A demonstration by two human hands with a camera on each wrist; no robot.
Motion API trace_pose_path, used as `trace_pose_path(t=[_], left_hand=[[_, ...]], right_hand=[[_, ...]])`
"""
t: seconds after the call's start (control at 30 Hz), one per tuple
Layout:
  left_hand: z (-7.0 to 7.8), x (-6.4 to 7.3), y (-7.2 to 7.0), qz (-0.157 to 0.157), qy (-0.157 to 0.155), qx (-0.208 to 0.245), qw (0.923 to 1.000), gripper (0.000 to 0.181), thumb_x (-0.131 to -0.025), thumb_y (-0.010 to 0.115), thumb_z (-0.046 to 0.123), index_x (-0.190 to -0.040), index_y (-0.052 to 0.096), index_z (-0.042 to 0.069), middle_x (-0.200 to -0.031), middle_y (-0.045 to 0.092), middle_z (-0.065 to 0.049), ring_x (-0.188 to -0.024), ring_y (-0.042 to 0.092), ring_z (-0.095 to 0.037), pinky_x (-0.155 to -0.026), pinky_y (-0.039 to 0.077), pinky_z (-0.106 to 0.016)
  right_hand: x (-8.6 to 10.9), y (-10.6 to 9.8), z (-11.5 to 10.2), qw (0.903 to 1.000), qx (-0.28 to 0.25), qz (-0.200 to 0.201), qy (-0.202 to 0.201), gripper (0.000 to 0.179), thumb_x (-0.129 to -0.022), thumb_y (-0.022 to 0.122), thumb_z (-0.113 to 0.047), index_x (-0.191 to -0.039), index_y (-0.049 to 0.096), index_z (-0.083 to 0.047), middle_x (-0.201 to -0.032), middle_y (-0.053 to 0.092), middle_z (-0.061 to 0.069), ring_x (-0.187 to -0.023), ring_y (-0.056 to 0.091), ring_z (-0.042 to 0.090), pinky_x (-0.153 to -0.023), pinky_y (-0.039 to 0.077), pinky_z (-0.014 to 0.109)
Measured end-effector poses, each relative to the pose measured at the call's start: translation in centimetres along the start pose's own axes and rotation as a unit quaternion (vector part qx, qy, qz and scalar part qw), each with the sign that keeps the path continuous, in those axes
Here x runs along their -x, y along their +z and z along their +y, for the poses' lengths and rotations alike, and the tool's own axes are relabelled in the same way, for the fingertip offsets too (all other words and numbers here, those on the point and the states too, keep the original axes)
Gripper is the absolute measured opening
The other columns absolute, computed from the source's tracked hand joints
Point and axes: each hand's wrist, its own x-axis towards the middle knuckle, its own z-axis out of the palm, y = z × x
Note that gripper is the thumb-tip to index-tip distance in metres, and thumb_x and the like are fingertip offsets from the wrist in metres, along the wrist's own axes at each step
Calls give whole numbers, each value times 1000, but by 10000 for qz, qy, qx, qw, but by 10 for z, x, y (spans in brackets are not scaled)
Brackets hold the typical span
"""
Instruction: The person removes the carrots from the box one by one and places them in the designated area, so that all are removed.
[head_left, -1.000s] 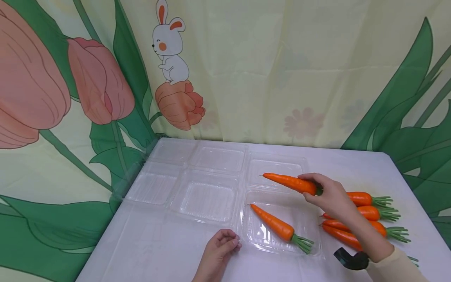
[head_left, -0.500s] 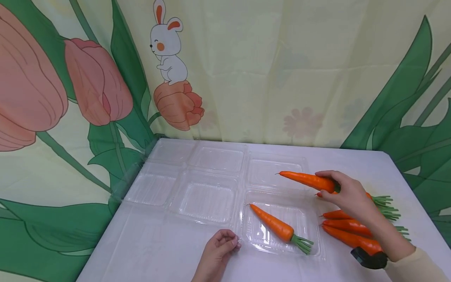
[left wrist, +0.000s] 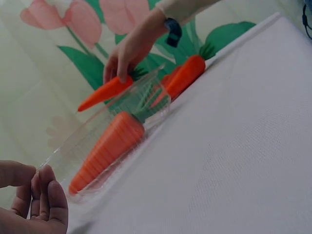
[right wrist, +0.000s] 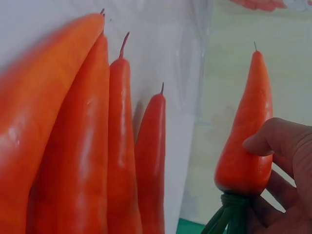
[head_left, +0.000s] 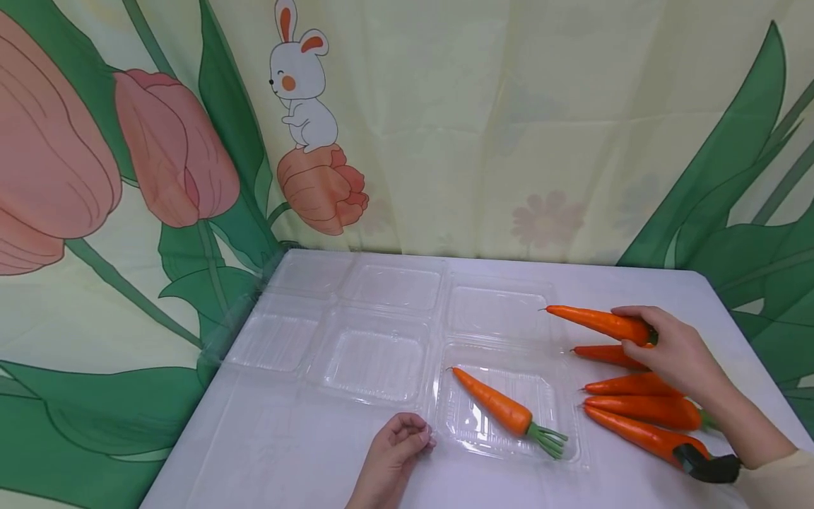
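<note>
My right hand (head_left: 677, 353) grips an orange carrot (head_left: 591, 322) near its green-topped end, thumb on one side and fingers on the other. The carrot is raised over the far end of a row of carrots, its thin tip pointing left. In the right wrist view that carrot (right wrist: 246, 131) has its dark green stems hanging below the hand. My left hand (head_left: 399, 452) pinches the near left corner of a clear plastic container (head_left: 458, 435). Inside that container one carrot (head_left: 492, 401) lies diagonally, its green stems (head_left: 548, 440) towards the near right corner.
Several carrots (head_left: 642, 408) lie side by side at the table's right, tips leftward. More clear containers, such as one in the middle (head_left: 375, 364) and one behind (head_left: 499, 311), cover the back left of the white table (head_left: 267, 438). A printed curtain (head_left: 445, 141) hangs behind.
My right hand has carried the carrot rightward, from above the containers to over the carrot row. The left hand and the carrot in the container have stayed in place.
</note>
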Motion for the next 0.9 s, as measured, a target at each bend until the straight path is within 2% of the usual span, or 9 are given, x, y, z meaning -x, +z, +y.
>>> trace_pose_path(t=[0.27, 0.63, 0.9], left_hand=[[2, 0, -1, -41, 92, -149, 9998, 21, -96, 67, 1, -114, 56, -1, -102, 61, -3, -94, 64, -15, -90, 57, -26], [1, -1, 0, -16, 52, -195, 9998, 22, -96, 67, 1, -115, 56, -1, -101, 61, -3, -95, 64, -14, -90, 57, -27], [-1, -2, 0, -15, 54, -119, 9999, 22, -95, 67, 0, -114, 56, 0, -101, 62, -3, -94, 65, -15, -90, 57, -27]], right_hand=[[-8, -7, 27, 9999, 105, 113, 47, 56, -94, 69, -8, -145, 48, 3, -138, 47, 35, -112, 48, 50, -87, 53, 68], [-19, -7, 64, 9996, 109, -57, 235, 56, -94, 67, -4, -145, 45, 7, -137, 46, 38, -114, 46, 54, -93, 48, 73], [-33, -4, 79, 9986, 122, -454, 250, 55, -95, 64, -3, -144, 43, 9, -139, 43, 39, -115, 44, 54, -98, 43, 75]])
